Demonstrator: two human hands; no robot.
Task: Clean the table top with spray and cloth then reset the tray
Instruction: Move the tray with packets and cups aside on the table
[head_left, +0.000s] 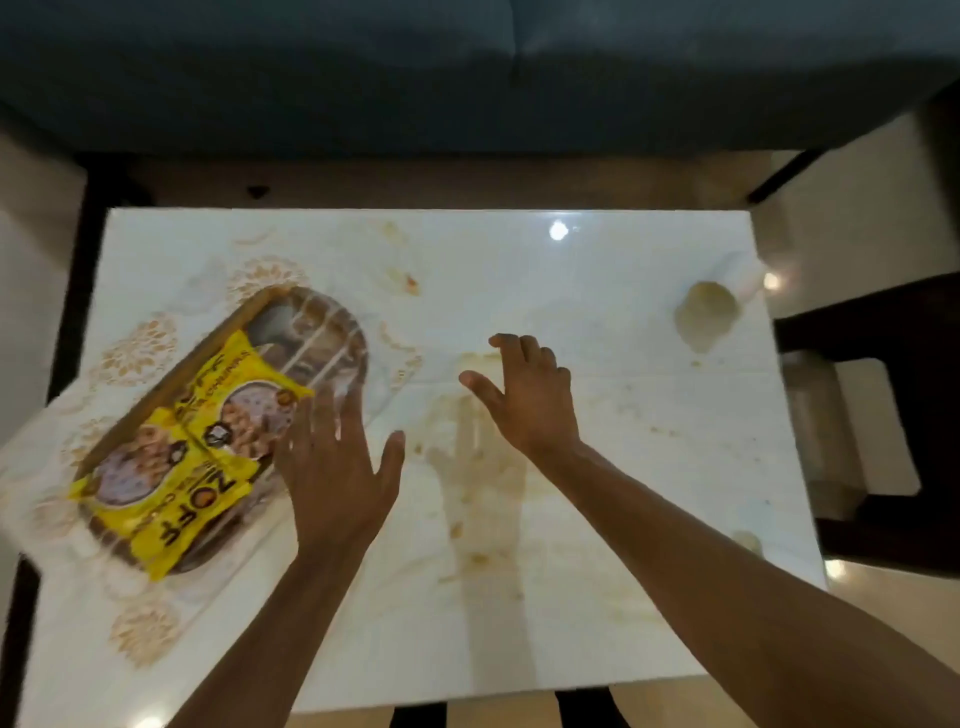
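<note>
A wooden tray (218, 332) lies at an angle on the left of the white marble table top (519, 270). Yellow snack packets (171, 457) lie in the tray, and a white lace cloth (135, 348) is spread under it. My left hand (332, 467) is flat with straight fingers at the tray's right rim, its fingertips blurred. My right hand (524, 395) hovers over the middle of the table with fingers spread, holding nothing. Brownish stains (478, 493) streak the surface below it. No spray bottle or wiping cloth is in view.
A white mug (711, 306) with a pale drink stands near the table's right edge, with a spill beside it. A dark sofa (467, 73) runs along the far side. A dark chair (883, 415) stands to the right.
</note>
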